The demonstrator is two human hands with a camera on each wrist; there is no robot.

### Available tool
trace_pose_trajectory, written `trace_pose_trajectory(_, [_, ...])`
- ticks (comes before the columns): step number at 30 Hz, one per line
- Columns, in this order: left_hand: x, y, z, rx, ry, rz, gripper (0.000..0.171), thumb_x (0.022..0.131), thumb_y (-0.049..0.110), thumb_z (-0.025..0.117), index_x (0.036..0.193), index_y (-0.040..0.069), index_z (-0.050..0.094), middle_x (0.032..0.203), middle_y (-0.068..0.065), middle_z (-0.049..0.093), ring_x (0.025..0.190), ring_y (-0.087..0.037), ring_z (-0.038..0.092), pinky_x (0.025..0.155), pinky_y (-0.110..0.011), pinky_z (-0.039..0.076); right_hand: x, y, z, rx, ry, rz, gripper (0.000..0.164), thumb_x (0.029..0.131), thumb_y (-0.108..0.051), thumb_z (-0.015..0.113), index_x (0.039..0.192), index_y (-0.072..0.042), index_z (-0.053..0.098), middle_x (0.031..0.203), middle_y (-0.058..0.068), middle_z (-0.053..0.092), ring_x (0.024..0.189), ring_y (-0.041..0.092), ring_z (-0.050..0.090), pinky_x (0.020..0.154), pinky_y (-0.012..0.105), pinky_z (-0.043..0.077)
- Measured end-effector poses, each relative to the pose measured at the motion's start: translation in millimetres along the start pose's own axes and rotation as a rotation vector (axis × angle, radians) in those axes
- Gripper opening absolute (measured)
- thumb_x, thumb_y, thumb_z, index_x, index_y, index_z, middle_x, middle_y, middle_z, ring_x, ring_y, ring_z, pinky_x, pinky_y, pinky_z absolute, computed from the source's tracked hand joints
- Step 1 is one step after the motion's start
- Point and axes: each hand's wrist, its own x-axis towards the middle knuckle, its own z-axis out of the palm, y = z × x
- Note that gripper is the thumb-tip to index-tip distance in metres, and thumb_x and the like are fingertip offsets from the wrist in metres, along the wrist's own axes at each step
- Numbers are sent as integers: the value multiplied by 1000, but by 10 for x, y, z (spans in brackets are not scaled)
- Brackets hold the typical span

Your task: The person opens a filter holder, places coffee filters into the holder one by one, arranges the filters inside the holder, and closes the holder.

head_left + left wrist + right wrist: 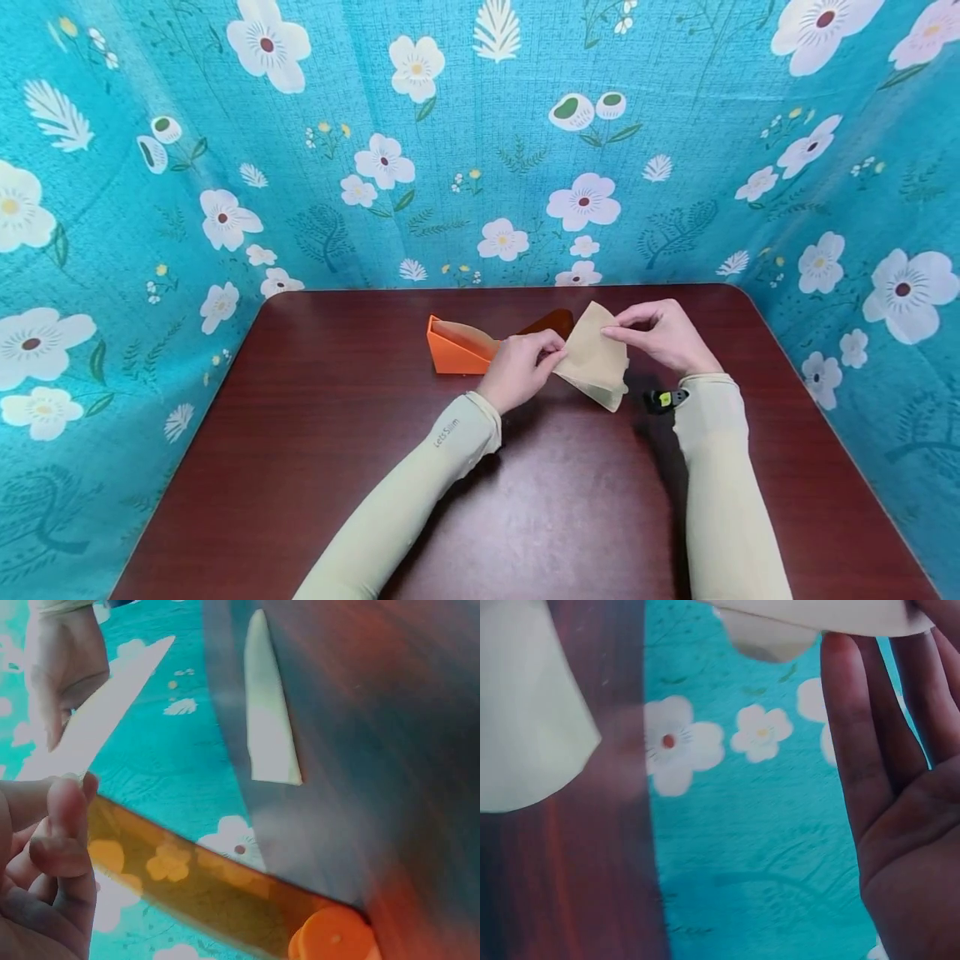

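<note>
Two-handed hold, far side of the worktop (315, 467)

Orange holder (457, 357) is parked to the left, probably for easy reach. Tan paper (591, 354) is held up right beside it, seemingly gripped from two sides for steadiness. Left edge is pinched by the left hand (521, 368), upper right edge by the right hand (666, 335), fingertips barely parted.

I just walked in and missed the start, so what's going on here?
A person is handling a sheet of tan paper over a dark table. The left hand pinches it near one corner, while the right hand pinches its other side. An orange box stands on the table, partly hidden by the left hand, with more paper inside. At this moment, both hands are on the sheet.
</note>
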Motion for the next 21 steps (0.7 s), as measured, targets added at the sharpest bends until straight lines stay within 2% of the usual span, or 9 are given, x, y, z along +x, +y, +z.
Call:
trace_pose_trajectory(4, [2, -30, -108, -48, 43, -8, 11, 100, 23, 71, 107, 15, 74, 96, 1, 79, 72, -9, 65, 73, -21, 53, 16, -111, 5, 1, 5, -28, 17, 88, -22, 85, 101, -11, 83, 89, -1, 79, 72, 16, 69, 60, 25, 56])
trace_pose_trajectory(7, [-5, -53, -148, -62, 51, -10, 12, 100, 24, 71, 107, 15, 74, 93, 2, 78, 68, -8, 60, 68, -19, 49, 23, -148, 23, -5, 5, -32, 15, 88, -18, 84, 100, -9, 83, 89, 3, 79, 69, 18, 68, 58, 26, 55])
trace_pose_trajectory(11, [-4, -64, -190, -51, 56, 3, 15, 99, 27, 72, 110, 17, 74, 93, 4, 78, 67, -7, 55, 64, -18, 46, 29, -186, 57, -8, -9, -39, 13, 88, -14, 84, 99, -7, 83, 89, 8, 79, 64, 16, 65, 56, 27, 53])
trace_pose_trajectory(15, [11, -67, -251, -35, 88, 10, 15, 99, 28, 72, 110, 18, 75, 95, 5, 79, 65, -8, 55, 61, -20, 44, 51, -257, 91, -3, -29, -78, 11, 88, -15, 83, 98, -10, 83, 86, 8, 78, 58, 17, 63, 54, 26, 52])
trace_pose_trajectory(18, [17, -80, -291, -45, 112, 1, 13, 100, 26, 71, 108, 18, 76, 96, 4, 79, 69, -8, 59, 64, -21, 45, 61, -306, 109, 6, -8, -77, 10, 87, -17, 85, 96, -14, 84, 87, 4, 78, 61, 16, 66, 57, 25, 54])
trace_pose_trajectory(21, [5, -105, -332, -83, 135, -17, 11, 100, 24, 71, 107, 17, 76, 97, 2, 79, 76, -9, 65, 69, -21, 50, 58, -347, 129, 1, 25, -62, 10, 86, -17, 86, 96, -15, 84, 90, 2, 79, 70, 8, 68, 63, 22, 55])
